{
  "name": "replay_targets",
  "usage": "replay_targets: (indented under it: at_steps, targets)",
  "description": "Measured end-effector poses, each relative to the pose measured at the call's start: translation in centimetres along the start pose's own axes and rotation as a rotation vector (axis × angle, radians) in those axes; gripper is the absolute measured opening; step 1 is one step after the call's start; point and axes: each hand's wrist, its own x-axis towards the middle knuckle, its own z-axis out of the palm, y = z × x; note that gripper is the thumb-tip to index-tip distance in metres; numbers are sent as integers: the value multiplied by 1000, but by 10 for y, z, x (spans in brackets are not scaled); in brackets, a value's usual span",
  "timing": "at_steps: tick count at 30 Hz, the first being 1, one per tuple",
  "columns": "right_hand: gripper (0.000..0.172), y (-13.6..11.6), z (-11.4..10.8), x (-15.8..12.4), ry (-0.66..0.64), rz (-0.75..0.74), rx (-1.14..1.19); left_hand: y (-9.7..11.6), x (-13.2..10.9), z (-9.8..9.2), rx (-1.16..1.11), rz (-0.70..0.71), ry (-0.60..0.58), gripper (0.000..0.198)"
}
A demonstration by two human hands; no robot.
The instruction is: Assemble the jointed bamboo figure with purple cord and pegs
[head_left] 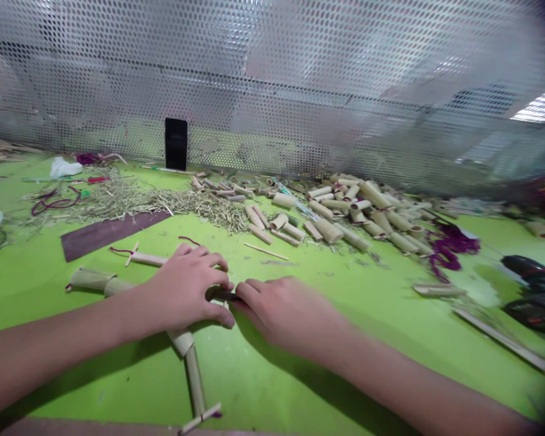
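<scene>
While both bare hands meet low on the lime-green tabletop [131, 387], a short dark sliver [224, 295] sits between them, partly hidden. The curled fingers [211, 261] of the left hand [186, 287] look clenched on it, while the fingers [249, 292] of the right hand [290, 312] touch its free end. Blur there means I cannot tell whether they grip or merely press.

Beneath the left palm lies a pale jointed bamboo frame [91, 280], made of hollow tubes and thin pegs, with one arm running off to the left and another running toward the person. That nearer arm ends in a slim cross peg [200, 419], just beside the brown near edge of the tabletop [72, 427] — little margin on that side. A loose thin bamboo splint [266, 251] lies just beyond the hands.

Farther off, a heap of cut bamboo tubes [345, 209] spreads across the far middle, well apart from the fingers, next to a drift of straw-coloured bamboo shavings [163, 203]. A flat dark-brown strip [115, 233] lies left of the frame, and a tangle of purple cord [452, 245] lies to the right (its ends trail toward the tubes). A black phone [176, 143] stands upright against the perforated metal screen [272, 79], which closes off the far side.
</scene>
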Motion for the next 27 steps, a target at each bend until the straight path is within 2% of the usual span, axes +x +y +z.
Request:
replay_targets:
  at_steps: [6,13,27]
  targets:
    - [16,-5,2,2,-34,-22,-38,-2,1,2,27,8,-1,43]
    - [26,-3,-1,0,-23,61,19,0,-1,1,9,1,0,49]
    - [24,1,4,3,15,25,13,-1,-1,-1,-13,-27,-17,46]
